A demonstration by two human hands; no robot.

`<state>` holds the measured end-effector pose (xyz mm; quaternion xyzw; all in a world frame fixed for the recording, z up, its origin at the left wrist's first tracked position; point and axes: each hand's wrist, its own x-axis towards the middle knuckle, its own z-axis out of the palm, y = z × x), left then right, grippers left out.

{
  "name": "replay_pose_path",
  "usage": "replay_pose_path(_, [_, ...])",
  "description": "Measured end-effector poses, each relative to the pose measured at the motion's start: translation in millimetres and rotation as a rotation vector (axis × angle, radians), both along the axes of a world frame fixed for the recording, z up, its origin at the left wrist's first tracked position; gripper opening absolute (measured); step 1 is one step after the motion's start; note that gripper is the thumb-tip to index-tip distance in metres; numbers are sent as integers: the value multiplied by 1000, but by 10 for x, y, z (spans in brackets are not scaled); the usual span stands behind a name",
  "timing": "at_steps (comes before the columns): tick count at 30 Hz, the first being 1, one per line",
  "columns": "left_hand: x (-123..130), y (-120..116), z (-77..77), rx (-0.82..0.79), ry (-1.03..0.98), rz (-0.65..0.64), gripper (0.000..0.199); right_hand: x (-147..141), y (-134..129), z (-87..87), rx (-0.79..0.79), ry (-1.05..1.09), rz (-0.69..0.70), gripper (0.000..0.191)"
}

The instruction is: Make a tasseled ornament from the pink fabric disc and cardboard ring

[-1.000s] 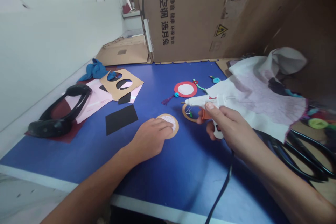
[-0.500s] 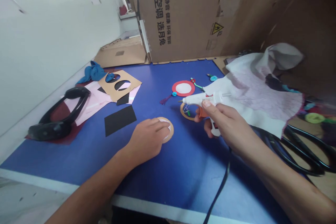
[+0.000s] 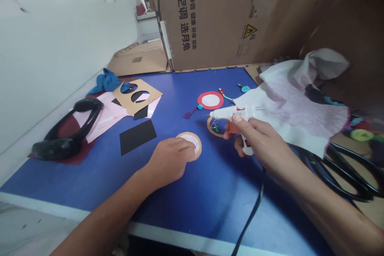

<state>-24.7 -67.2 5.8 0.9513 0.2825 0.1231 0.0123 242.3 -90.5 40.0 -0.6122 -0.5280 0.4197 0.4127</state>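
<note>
A white glue gun (image 3: 234, 113) with an orange trigger is gripped by my right hand (image 3: 255, 136), its nozzle pointing left above the mat. My left hand (image 3: 172, 158) lies with its fingers together on a round tan disc (image 3: 198, 152) with a white centre, holding it at the mat. Behind the gun's nozzle is a red ring with a white middle (image 3: 210, 100), with a blue bead and purple tassel (image 3: 189, 113) beside it. Partly under the gun, a tan ring (image 3: 211, 127) surrounds a small green piece.
On the left of the blue mat (image 3: 192, 192) are a black headset (image 3: 64, 150), pink paper (image 3: 105, 118), a cardboard piece with holes (image 3: 136, 108) and black paper (image 3: 138, 137). White cloth (image 3: 288, 108) and black scissors (image 3: 348, 172) sit at right. A large carton (image 3: 216, 20) stands behind.
The tan disc has shifted slightly right, and more of it shows beside my left fingers. My right hand still holds the glue gun in nearly the same place.
</note>
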Motion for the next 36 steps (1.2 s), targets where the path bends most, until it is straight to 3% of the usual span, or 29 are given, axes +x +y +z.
replay_pose_path(6, [43,-3,-65,90,46,-69,36,-5,-12,39,-18,-6,0,67])
replay_pose_path(17, [44,12,-51,75,107,-79,36,-5,-3,33,-11,-2,-6,66])
replay_pose_path(24, [14,20,25,36,17,99,37,2,-5,9,-10,1,-14,69])
replay_pose_path(36, [89,12,-54,-23,99,4,45,-3,-1,19,-13,-6,-2,68])
